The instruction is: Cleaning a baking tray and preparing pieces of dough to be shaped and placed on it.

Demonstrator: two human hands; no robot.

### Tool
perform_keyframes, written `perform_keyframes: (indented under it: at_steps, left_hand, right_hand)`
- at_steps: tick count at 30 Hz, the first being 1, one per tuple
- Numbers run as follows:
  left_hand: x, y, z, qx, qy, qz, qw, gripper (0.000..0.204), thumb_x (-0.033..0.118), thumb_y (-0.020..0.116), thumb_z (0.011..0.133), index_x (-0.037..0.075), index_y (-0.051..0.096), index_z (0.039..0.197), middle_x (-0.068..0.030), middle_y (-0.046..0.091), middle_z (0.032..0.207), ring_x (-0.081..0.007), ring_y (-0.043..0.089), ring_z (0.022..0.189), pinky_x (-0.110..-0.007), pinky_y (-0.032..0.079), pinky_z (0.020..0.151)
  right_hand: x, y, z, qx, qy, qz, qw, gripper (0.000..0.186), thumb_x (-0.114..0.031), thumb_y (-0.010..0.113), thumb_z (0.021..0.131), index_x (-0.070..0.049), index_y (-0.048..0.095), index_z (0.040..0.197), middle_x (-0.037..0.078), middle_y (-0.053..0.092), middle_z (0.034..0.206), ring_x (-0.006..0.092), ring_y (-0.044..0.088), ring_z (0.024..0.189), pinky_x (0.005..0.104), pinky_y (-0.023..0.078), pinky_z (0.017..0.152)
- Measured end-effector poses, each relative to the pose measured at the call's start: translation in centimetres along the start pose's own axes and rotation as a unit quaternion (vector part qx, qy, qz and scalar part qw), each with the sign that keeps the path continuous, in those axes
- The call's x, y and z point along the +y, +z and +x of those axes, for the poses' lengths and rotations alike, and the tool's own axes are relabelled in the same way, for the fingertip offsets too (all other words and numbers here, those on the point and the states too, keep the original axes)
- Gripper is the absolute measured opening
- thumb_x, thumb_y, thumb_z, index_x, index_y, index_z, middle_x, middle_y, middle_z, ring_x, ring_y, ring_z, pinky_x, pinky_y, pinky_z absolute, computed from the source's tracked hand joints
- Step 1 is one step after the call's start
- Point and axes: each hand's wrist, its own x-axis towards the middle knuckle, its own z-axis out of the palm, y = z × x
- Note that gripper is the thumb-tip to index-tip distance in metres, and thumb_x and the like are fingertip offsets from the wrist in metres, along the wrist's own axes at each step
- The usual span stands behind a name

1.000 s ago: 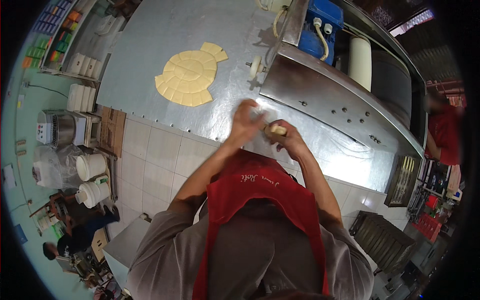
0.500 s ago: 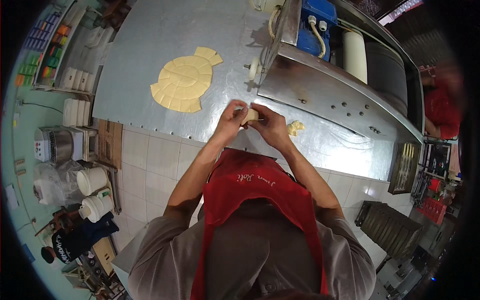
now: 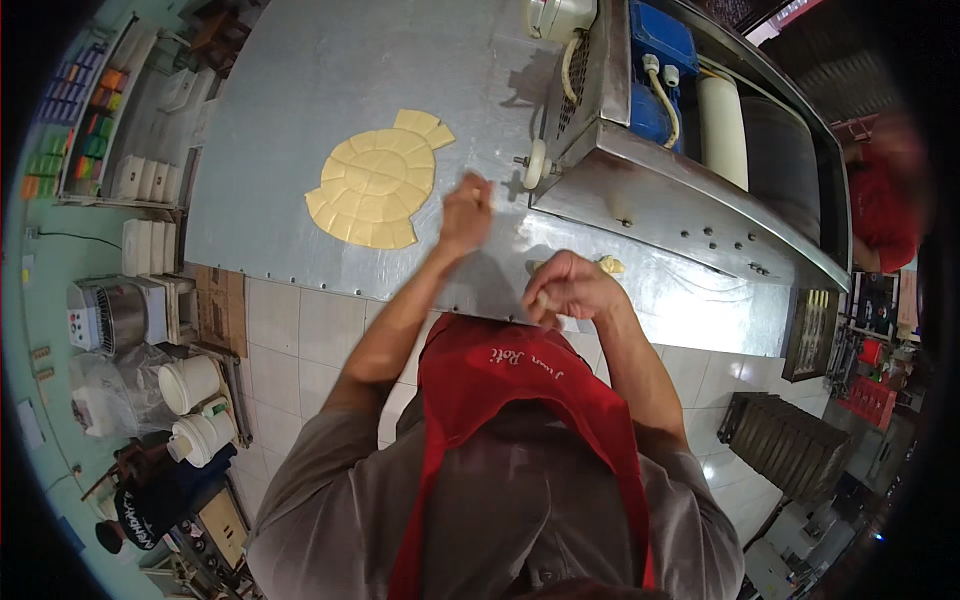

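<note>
A flat sheet of pale yellow dough (image 3: 375, 178), scored or cut into many pieces with a round middle, lies on the metal table (image 3: 280, 110). My left hand (image 3: 468, 212) is raised just right of this dough, its fingers curled and blurred by motion; whatever they hold cannot be made out. Nearer the table's front edge, my right hand (image 3: 575, 288) is closed, fingers bent down, with a small pale bit of dough at the fingertips. A crumpled dough scrap (image 3: 610, 265) lies just beyond my right hand, partly hidden by it.
A steel machine with rollers and a blue motor (image 3: 660, 45) takes up the table's right side. A white knob (image 3: 537, 165) juts from its near corner. Another person in red (image 3: 885, 200) stands at the far right. White buckets (image 3: 190, 385) and a mixer (image 3: 110, 315) are at left.
My hands were together around a piece of dough and are now apart. The left moved up and left toward the dough sheet; the right came down toward the table's front edge.
</note>
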Motion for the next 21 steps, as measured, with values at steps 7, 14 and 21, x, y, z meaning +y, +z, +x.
perform_keyframes:
  at_steps: [7, 14, 21]
  left_hand:
    - [-4.0, -4.9, 12.5, -0.047, 0.049, 0.345, 0.936, 0.034, 0.023, 0.077, 0.092, -0.002, 0.067, 0.113, -0.0222, 0.061, 0.123, -0.0420, 0.063, 0.112, -0.051, 0.053, 0.092]
    - [-1.0, -2.6, 1.7, -0.273, -0.255, -0.359, 0.855, 0.025, 0.031, 0.076, 0.099, 0.007, 0.071, 0.105, -0.0031, 0.072, 0.094, -0.0118, 0.066, 0.080, -0.028, 0.052, 0.069]
    - [6.2, -0.1, -5.8, -0.116, -0.149, -0.035, 0.981, 0.054, 0.046, 0.050, 0.112, 0.002, 0.073, 0.092, -0.0142, 0.072, 0.072, -0.0315, 0.071, 0.068, -0.041, 0.052, 0.063]
  right_hand:
    - [2.1, 1.4, 0.8, 0.280, -0.080, -0.278, 0.915, 0.016, -0.008, 0.070, 0.101, -0.005, 0.074, 0.116, 0.001, 0.071, 0.084, 0.0130, 0.070, 0.082, 0.0278, 0.058, 0.080]
    - [2.2, -0.6, 4.0, 0.478, -0.169, -0.356, 0.785, 0.034, -0.007, 0.069, 0.101, -0.003, 0.065, 0.135, 0.008, 0.078, 0.103, 0.0114, 0.072, 0.090, 0.0279, 0.059, 0.080]
    - [1.9, 0.6, 4.0, 0.429, -0.235, -0.564, 0.665, 0.034, -0.010, 0.074, 0.097, -0.001, 0.068, 0.129, 0.016, 0.078, 0.101, 0.0203, 0.077, 0.093, 0.0355, 0.061, 0.080]
